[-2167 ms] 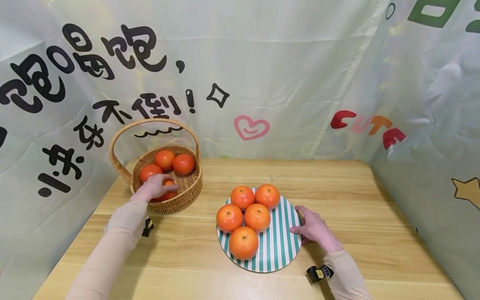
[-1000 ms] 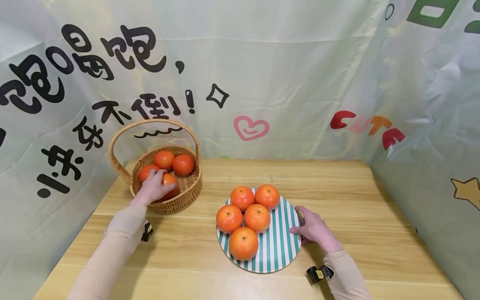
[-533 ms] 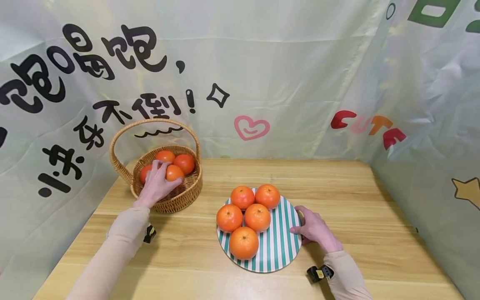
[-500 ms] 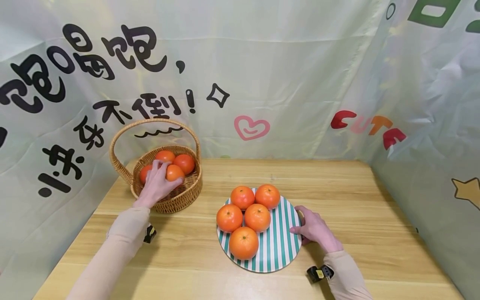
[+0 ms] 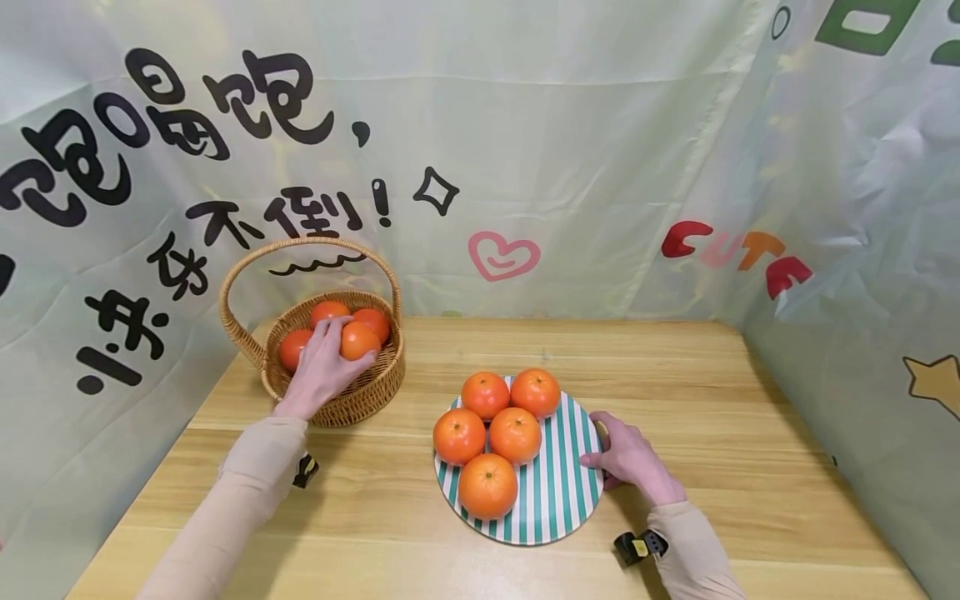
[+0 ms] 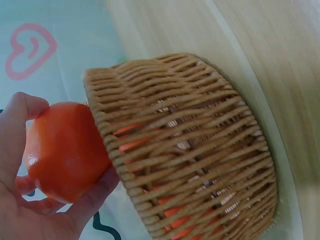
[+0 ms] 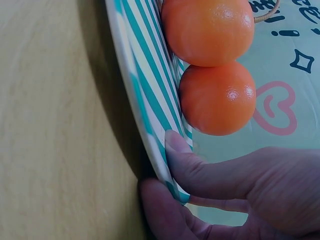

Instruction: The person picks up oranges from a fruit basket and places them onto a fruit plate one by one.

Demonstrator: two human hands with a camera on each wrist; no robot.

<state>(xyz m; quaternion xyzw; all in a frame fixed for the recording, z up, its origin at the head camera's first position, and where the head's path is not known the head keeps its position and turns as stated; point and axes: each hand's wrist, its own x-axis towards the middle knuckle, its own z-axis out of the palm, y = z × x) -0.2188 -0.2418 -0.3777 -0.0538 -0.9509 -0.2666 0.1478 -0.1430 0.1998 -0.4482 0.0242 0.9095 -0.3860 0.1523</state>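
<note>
My left hand [image 5: 318, 372] grips a smooth, reddish orange [image 5: 360, 341] over the wicker basket [image 5: 360, 407], with thumb and fingers spread around it. In the left wrist view the held orange [image 6: 69, 151] is at the level of the basket's rim. Behind and left of it, three more red-orange fruits [image 5: 295, 350] are in the basket. On the right, my right hand [image 5: 628, 454] pinches the edge of a round plate [image 5: 566, 492] with green and white stripes. In the right wrist view its thumb [image 7: 187, 160] lies on top and a finger is beneath the rim.
Several oranges [image 5: 487, 486] sit on the plate's left half. The basket's tall hoop handle [image 5: 311, 242] arches above the left hand's work. Printed cloth walls [image 5: 585, 167] enclose the wooden table [image 5: 660, 358] at the back and sides.
The left hand has taken hold of the orange at the basket's near side and raised it, moving it right and away from me. The right hand and plate have stayed still.
</note>
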